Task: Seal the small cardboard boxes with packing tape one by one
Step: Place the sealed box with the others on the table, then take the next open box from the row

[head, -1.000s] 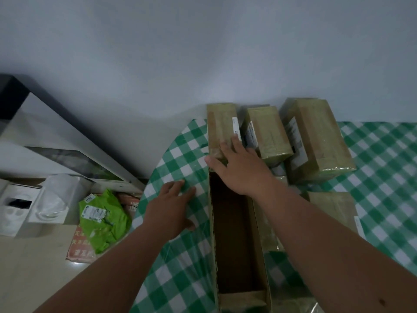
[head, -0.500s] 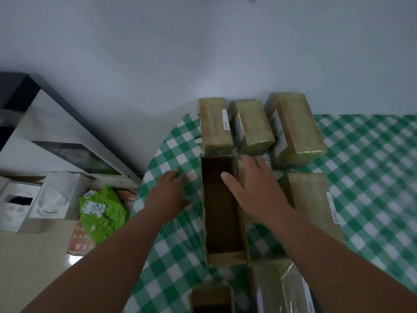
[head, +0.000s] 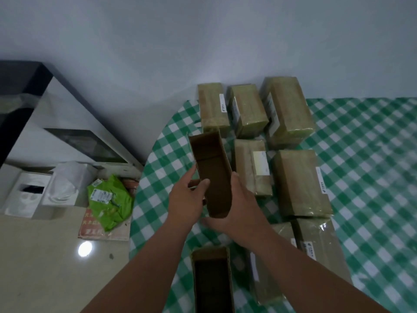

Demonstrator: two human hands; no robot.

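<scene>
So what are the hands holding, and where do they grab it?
Both hands hold the open box, tilted, near its close end. The left hand grips the left wall, thumb inside; the right hand holds its right side.

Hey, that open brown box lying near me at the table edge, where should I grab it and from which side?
Probably take the open box by its two long side walls, one hand from each side, about midway along. It lies open side up with nothing seen inside, so the thin walls give fingers an edge to hook over. Both the left hand and right hand now hold the other box.
</scene>
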